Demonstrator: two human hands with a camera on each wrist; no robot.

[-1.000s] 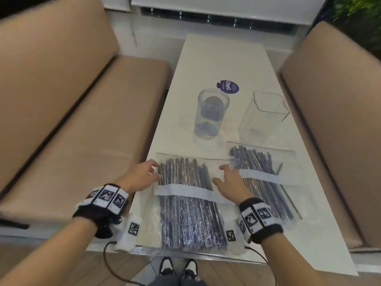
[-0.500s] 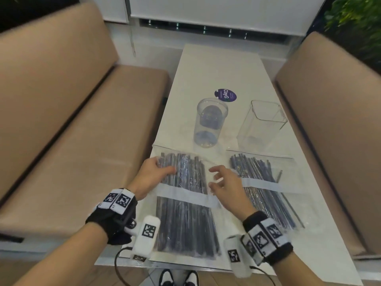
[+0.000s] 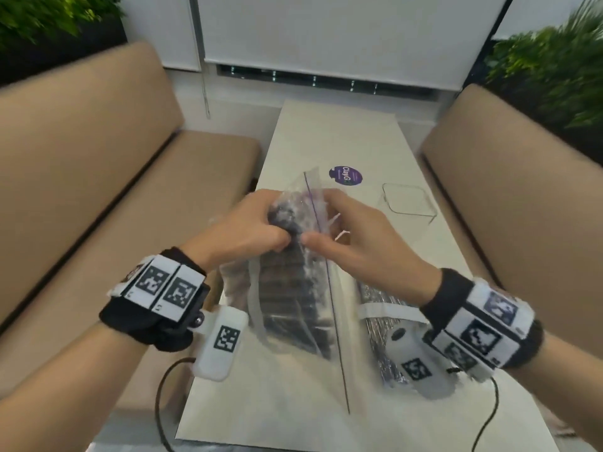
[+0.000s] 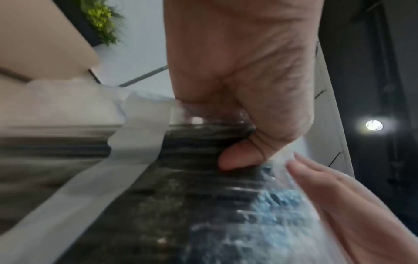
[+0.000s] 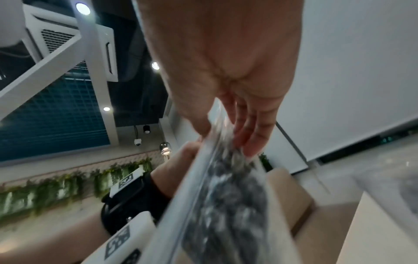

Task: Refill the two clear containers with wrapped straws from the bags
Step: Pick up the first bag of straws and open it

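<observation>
Plastic, thin and crinkly, is what both hands have to deal with: the lifted bag (image 3: 295, 272) is a clear zip-top pouch packed with dark wrapped straws (image 3: 290, 298), held up above the near middle of the tabletop (image 3: 332, 138). The left hand (image 3: 243, 231) curls its fingers (image 4: 239, 159) round the upper end of the bundle and grips it through the film, thumb pressed on the straws. The right hand (image 3: 355, 238), at the bag's 3 o'clock side, has its fingers (image 5: 251, 135) nearly straight against the film beside the purple zip line, with the thumb on the other face; it seems to pinch the loose film there, though motion blur leaves this unsure.

The bag should handle as a light load that is stiff along the straws and limp everywhere else. The film is likely slippery, so a hold on the bundle itself is the safer one, as the left hand has; the free film near the zip is the place to pull the mouth apart. The individual straws are thin and would probably slide out in a rush if the mouth is tipped down.

A second bag (image 3: 381, 308) of straws lies flat at 4 o'clock from the lifted one, partly behind the right wrist. The square container (image 3: 409, 199) stands at 2 o'clock, apparently empty; the other container is hidden behind the hands. A purple sticker (image 3: 346, 175) sits at 12 o'clock.
</observation>
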